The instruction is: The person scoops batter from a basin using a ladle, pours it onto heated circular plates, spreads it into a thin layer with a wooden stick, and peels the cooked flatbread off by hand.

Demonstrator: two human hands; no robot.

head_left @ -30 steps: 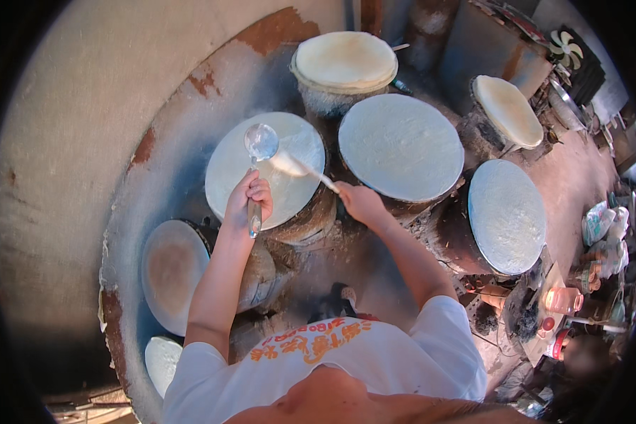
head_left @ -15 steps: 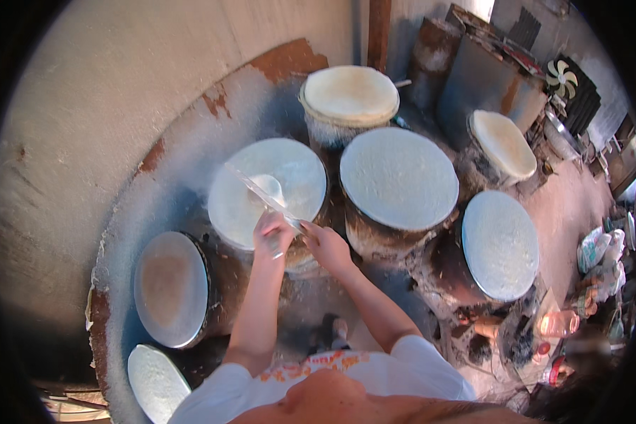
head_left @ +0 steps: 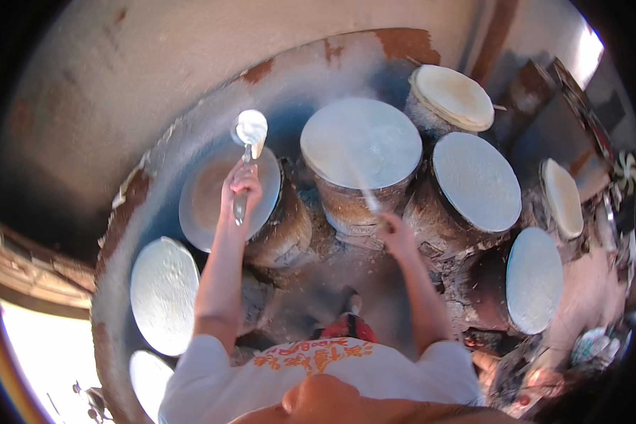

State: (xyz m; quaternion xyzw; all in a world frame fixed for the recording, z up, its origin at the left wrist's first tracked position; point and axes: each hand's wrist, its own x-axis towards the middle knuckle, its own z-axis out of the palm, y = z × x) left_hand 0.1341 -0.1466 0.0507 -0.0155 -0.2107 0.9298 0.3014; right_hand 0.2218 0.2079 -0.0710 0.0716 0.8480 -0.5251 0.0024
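Observation:
My left hand (head_left: 244, 182) is closed around the handle of a ladle (head_left: 252, 129). White batter fills its bowl and hangs over the rim. Below the ladle is a round griddle (head_left: 199, 194) with a brownish middle, partly hidden by my hand and forearm. My right hand (head_left: 398, 234) grips a long, thin spatula (head_left: 369, 194), smeared by motion. Its blade points up over the near edge of the middle griddle (head_left: 360, 138), which is covered with a pale, wet-looking sheet of batter. The blade's far end is too blurred to make out.
Sooty drum stoves (head_left: 346, 208) carry the griddles in an arc around me. More batter-covered rounds lie at right (head_left: 477, 180), far right (head_left: 535, 279) and left (head_left: 164, 295). A stack of pale flatbreads (head_left: 452, 97) stands at the back. A curved wall (head_left: 318, 60) runs behind.
My view has turned left, so the stoves sit further right. My hands, together over the middle griddle before, have parted: the ladle is over the brownish griddle, the spatula near the middle one.

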